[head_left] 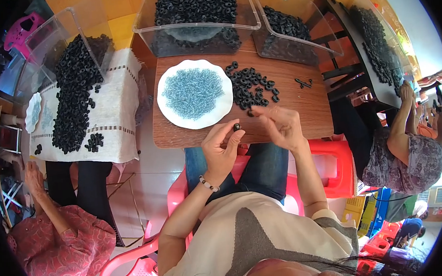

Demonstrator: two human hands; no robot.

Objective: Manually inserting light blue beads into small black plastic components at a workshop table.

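Between its thumb and index finger my left hand [220, 147] pinches a small black ring-shaped piece [237, 127], held above the table's front edge. My right hand [283, 126] is just to the right, its thumb and index finger apart. Its index fingertip is at another black piece [250, 113] at the near side of a loose pile of black pieces [250, 85]; whether they touch, I cannot tell. Left of the pile, a white scalloped plate [167, 113] holds many tiny pale blue tube-shaped bits [193, 93]. All this rests on a brown wooden table [300, 113].
Clear plastic bins [147, 41] of black pieces stand at the table's back, another bin [296, 45] to the right. Thin dark tools [303, 83] lie on the right side. Leftward, a cloth-covered table [120, 108] bears a black heap beside one person [60, 244]; another person [404, 152] sits right.
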